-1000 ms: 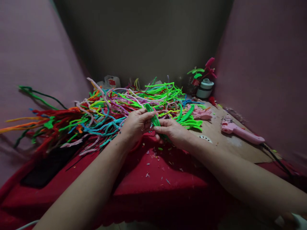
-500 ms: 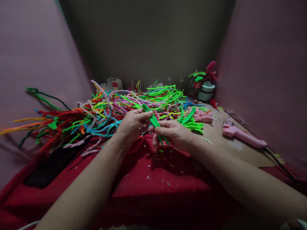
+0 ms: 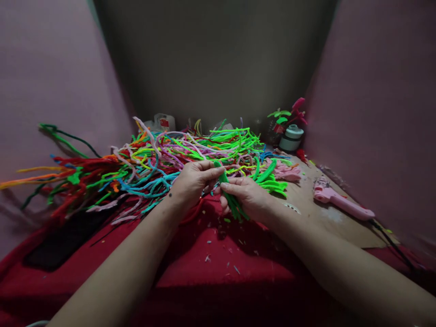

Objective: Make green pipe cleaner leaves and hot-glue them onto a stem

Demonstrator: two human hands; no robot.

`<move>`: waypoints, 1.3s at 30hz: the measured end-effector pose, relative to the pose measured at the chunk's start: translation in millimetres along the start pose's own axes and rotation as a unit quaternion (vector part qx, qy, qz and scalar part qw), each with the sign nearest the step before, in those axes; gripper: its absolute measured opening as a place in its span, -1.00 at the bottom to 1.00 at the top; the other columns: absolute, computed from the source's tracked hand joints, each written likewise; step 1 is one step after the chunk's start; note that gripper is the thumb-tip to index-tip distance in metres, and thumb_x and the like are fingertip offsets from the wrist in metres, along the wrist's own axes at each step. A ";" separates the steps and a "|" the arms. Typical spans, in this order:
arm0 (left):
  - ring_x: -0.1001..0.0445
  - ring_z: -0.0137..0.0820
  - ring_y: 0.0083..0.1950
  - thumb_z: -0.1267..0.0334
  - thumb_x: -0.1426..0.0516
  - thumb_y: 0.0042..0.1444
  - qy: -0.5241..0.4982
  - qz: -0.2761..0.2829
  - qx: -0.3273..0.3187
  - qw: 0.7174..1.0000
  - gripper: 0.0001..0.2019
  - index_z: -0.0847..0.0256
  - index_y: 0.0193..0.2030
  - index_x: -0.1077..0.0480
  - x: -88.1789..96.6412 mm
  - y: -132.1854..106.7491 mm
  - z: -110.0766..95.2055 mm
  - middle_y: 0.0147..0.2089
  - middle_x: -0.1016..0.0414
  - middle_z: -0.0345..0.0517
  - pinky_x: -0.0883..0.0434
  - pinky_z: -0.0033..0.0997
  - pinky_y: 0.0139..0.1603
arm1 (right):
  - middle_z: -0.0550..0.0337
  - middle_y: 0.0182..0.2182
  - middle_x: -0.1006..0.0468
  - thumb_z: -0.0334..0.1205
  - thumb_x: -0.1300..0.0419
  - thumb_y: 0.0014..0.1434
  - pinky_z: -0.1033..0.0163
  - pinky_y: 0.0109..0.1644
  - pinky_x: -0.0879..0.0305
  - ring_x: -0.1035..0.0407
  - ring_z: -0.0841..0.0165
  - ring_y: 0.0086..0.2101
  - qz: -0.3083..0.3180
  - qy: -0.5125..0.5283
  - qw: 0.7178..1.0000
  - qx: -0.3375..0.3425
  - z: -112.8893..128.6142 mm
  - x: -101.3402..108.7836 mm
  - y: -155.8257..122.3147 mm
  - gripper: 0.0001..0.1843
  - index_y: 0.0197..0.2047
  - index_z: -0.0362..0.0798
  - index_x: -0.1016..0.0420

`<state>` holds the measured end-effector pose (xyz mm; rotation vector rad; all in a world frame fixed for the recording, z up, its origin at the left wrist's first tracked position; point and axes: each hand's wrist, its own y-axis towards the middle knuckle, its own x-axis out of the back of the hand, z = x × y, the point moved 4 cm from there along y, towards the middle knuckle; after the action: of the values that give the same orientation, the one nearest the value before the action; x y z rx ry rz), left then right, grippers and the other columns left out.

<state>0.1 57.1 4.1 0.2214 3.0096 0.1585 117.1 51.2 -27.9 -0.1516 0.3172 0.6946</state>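
Both my hands meet over the red cloth (image 3: 218,268), pinching a folded green pipe cleaner (image 3: 231,204). My left hand (image 3: 192,181) grips its upper end with thumb and fingers closed. My right hand (image 3: 247,197) is closed round its lower part, whose ends stick out below the fingers. Just behind my hands lies a big tangled heap of many-coloured pipe cleaners (image 3: 143,163).
Bent green pieces (image 3: 270,179) and pink shapes (image 3: 286,170) lie right of the heap. A pink glue gun (image 3: 340,202) with a black cord rests on the brown board (image 3: 323,213). A small pot with a pipe-cleaner flower (image 3: 289,129) stands at the back right. Pink walls close both sides.
The green pipe cleaner has slid down further into my right hand, with less of it showing above my left fingers. Both hands stay together over the cloth.
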 end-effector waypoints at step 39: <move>-0.10 -0.67 -0.73 0.40 -0.17 -0.04 -0.185 -0.069 0.101 0.975 -0.86 0.31 -0.53 -0.29 1.4 2.2 2.8 -0.67 -0.21 -0.32 -0.11 -0.67 -0.72 | 0.48 -0.73 0.03 -0.12 -0.16 0.09 0.40 -0.69 0.27 0.22 0.60 -0.73 -0.107 -0.052 0.990 0.074 2.5 -7.4 -8.8 -0.80 -0.42 -0.07 -0.29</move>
<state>-0.7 59.7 1.4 0.0517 2.6537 -0.1829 118.0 40.7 -22.8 -0.0080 0.2477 0.4626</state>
